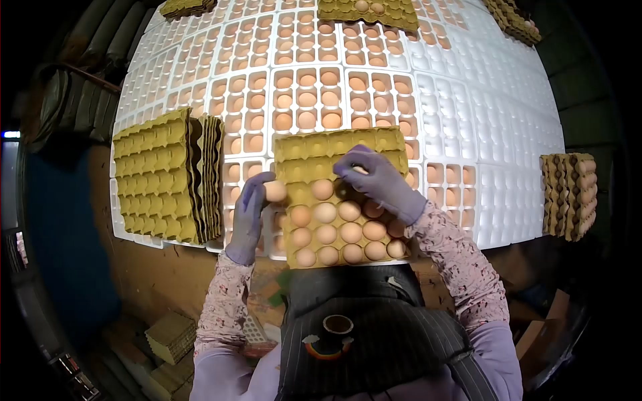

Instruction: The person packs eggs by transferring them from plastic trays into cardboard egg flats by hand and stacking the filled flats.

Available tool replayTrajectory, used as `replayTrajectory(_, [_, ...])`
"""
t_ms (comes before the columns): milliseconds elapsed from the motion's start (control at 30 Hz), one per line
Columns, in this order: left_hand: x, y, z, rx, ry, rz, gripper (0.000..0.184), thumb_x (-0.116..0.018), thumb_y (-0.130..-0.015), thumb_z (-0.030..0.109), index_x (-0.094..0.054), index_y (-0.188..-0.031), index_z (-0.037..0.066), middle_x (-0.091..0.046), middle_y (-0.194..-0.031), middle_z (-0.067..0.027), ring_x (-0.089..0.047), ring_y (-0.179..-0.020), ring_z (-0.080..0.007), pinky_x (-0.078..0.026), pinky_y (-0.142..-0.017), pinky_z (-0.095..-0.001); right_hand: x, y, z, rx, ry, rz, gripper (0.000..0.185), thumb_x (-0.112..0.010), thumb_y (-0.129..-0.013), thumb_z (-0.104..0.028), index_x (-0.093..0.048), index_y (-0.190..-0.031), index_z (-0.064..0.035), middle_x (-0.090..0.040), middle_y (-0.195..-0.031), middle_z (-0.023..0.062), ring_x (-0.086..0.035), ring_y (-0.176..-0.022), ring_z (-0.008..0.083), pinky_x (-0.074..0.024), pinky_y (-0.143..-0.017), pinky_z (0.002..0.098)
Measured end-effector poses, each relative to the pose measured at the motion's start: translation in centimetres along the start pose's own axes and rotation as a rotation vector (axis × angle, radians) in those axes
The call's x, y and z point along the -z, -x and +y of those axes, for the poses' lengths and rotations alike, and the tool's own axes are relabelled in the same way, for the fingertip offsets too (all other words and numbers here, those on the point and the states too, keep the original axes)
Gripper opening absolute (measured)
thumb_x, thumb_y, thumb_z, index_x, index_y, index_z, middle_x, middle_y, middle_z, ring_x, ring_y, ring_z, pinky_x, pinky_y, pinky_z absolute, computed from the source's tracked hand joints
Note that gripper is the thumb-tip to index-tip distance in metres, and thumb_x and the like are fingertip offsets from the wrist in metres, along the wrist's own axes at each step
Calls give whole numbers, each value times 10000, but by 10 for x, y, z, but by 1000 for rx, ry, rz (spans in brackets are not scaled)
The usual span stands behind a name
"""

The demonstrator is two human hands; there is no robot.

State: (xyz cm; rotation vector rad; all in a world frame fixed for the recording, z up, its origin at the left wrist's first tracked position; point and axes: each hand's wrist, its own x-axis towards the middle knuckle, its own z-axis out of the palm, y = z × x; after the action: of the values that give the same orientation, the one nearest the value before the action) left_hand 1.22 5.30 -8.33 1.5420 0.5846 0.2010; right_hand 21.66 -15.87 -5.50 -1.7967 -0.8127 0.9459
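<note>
My left hand (250, 214), in a purple glove, has its fingers closed around an egg (275, 191) just left of the pulp tray. The yellow-brown pulp tray (292, 148) lies in front of me on the table, with several eggs in its nearer rows and bare cups in its far rows. A lone egg (322, 189) sits ahead of the filled rows. Over the tray's right side, my gloved right hand (381, 179) is curled with its fingertips together. Between those fingers shows a small pale part of an egg (360, 170), mostly hidden.
White foam trays cover the table, many holding eggs (306, 100); at the right are bare foam trays (508, 134). Stacked pulp trays (157, 177) stand at the left, with another stack (568, 194) at the right edge. A pulp tray (394, 15) with two eggs lies at the back.
</note>
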Motion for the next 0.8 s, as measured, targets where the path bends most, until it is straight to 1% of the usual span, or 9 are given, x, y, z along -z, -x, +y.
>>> replayTrajectory(33, [5,4,0,196,470,49,213,-590,-967,187,-663,-1112,49,-655,-1040,-125,-628,-1055,-249,-510,-914,-343,-14,-8,-12,5,385,-63,314,-634,-949,-353,-689,-1123,-97,-619,-1104,88,-650,-992,251,-516,-874,367])
replayTrajectory(167, [-17,28,6,-212,-853,-151,427,-759,-872,312,-650,-1192,51,-606,-1171,-133,-664,-949,-266,-556,-830,-378,-41,-26,11,206,975,-147,408,-688,-885,-425,-650,-1149,-116,-618,-1055,101,-650,-1020,290,-529,-841,410])
replayTrajectory(300, [-18,25,6,-90,-803,-161,496,-800,-833,254,-634,-1257,57,-587,-1257,-152,-665,-1006,-302,-554,-853,-384,8,4,-23,-386,-612,-110,374,-683,-899,-237,-621,-1229,-72,-633,-1151,100,-636,-993,214,-525,-846,402])
replayTrajectory(367, [-14,20,11,-11,-565,-135,452,-754,-869,218,-623,-1253,19,-592,-1287,-142,-670,-1017,-300,-557,-840,-389,17,23,-10,-271,-730,-105,401,-714,-870,-163,-622,-1257,-110,-608,-1236,102,-630,-923,186,-530,-830,371])
replayTrajectory(433, [-16,18,38,472,207,-206,383,-688,-901,171,-617,-1230,-10,-599,-1297,-147,-652,-1084,-281,-553,-844,-391,3,34,-5,-44,97,-117,322,-697,-886,-219,-648,-1195,-146,-536,-1359,115,-629,-966,244,-532,-852,388])
replayTrajectory(467, [-18,9,8,-183,-268,-278,332,-680,-910,191,-632,-1200,36,-566,-1341,-155,-620,-1135,-302,-542,-879,-418,-6,41,-12,-2,517,-130,273,-691,-894,-251,-665,-1151,-165,-490,-1433,118,-620,-1015,279,-533,-864,400])
replayTrajectory(567, [-60,15,43,-310,-1071,-322,339,-724,-883,283,-641,-1140,78,-502,-1413,-156,-585,-1141,-326,-526,-908,-441,-44,44,9,111,1360,-68,300,-731,-858,-356,-647,-997,-104,-457,-1463,86,-569,-1110,323,-542,-874,434])
replayTrajectory(767, [-54,5,36,-432,-1272,-344,521,-746,-835,467,-629,-1187,100,-507,-1396,-116,-602,-1049,-277,-538,-829,-397,-7,89,-11,-144,402,215,310,-646,-946,-259,-677,-1133,-15,-434,-1499,133,-563,-1214,304,-519,-926,376])
replayTrajectory(800, [-51,2,46,15,-512,-417,575,-695,-880,521,-612,-1223,66,-536,-1354,-99,-605,-1022,-222,-537,-816,-357,-1,103,14,-108,41,307,421,-590,-1010,-307,-586,-1321,-23,-486,-1445,131,-627,-1089,227,-539,-903,358])
